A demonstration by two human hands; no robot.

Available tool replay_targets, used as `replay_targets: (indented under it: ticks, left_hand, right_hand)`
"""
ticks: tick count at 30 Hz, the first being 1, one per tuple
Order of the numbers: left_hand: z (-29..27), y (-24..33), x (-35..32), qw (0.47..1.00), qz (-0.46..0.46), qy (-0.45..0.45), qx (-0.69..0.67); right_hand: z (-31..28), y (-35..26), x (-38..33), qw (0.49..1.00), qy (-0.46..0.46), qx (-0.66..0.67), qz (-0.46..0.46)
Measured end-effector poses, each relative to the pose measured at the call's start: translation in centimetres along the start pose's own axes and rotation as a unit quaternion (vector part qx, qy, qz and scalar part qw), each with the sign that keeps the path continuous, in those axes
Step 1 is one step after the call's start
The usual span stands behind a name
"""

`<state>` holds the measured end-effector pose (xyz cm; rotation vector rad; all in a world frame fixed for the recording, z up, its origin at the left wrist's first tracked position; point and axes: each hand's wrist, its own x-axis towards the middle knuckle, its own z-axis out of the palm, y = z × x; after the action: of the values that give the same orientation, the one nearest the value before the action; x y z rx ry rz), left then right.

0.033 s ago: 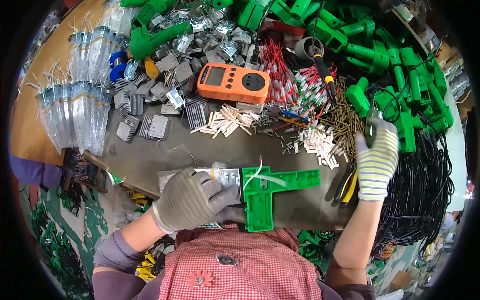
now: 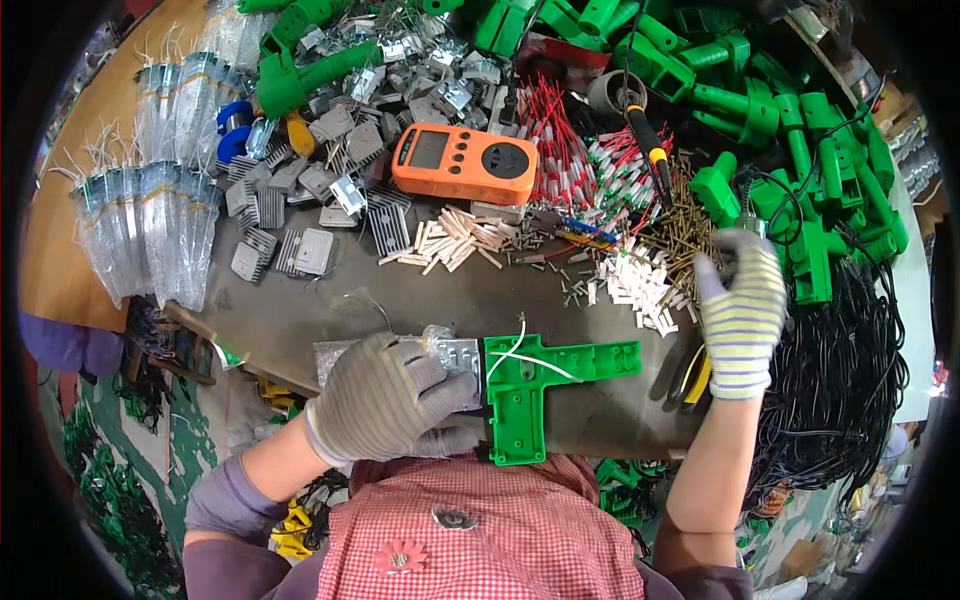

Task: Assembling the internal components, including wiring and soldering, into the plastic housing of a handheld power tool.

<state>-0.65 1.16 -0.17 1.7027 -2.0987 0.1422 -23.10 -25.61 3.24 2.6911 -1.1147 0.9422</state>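
My left hand (image 2: 375, 400), in a grey-striped glove, is closed on a silver metal part wrapped in clear film (image 2: 450, 350). That part meets the left side of a green plastic handle half-shell (image 2: 517, 425), which lies with its hollow side up. Two white wires (image 2: 535, 362) come out over the shell. My right hand (image 2: 742, 315), gloved in yellow and grey stripes, is raised at the right, thumb apart from its curved fingers, with nothing visible between them. Just behind its fingertips shows a metallic tool end on a dark cord (image 2: 750, 222), mostly hidden by the glove.
Pliers with yellow-black handles (image 2: 692, 378) lie below my right hand. Farther back are brass screws (image 2: 690, 240), white sleeves (image 2: 635, 285), an orange meter (image 2: 465, 163) and finned metal blocks (image 2: 310, 250). Green housings (image 2: 740, 110) and black cables (image 2: 825, 370) crowd the right side.
My right hand has shifted slightly left and its fingers have come away from the dark metallic tool they were around. The left hand and the shell have hardly moved.
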Motion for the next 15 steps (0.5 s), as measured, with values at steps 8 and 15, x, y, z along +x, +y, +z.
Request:
replay_targets:
  ticks: [8,15]
  left_hand:
    - [1.8,-3.0,8.5,0.997,-0.062,-0.033,0.029]
    - [5.3,-2.7,12.5,0.977,-0.139,-0.1,0.13]
  right_hand:
    - [9.0,-8.1,6.3,0.983,-0.144,0.034,-0.11]
    - [6.8,-7.0,5.5,0.985,-0.13,0.077,-0.079]
